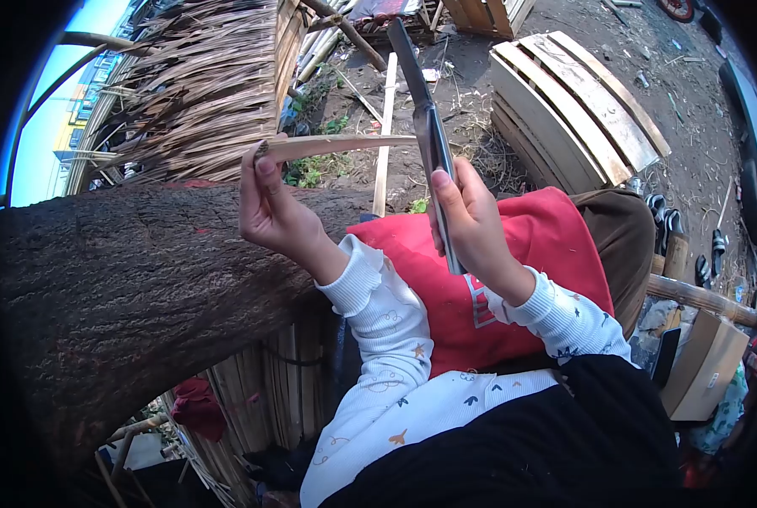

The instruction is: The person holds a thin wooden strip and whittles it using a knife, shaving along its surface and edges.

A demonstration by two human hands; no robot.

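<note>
Between the thumb and fingers of my left hand (281,203) is one end of a thin, pale strip (344,146), which looks like split bamboo or wood. The strip runs right, and its far end meets the metal blade of a long knife (414,80). My right hand (476,220) is closed around the knife's lower part, thumb on the near face, with the blade pointing up and tilted left. Red cloth (556,229) covers my lap under the right hand. Beside my left forearm lies a thick, rough-barked trunk (158,279).
Layered dry thatch strips (200,93) stand at the upper left. A slatted wooden crate (564,110) sits on the ground at the upper right. Sandals (670,224), a bamboo pole (717,305) and a cardboard box (704,364) are at the right. Upright split strips (285,389) stand below the trunk.
</note>
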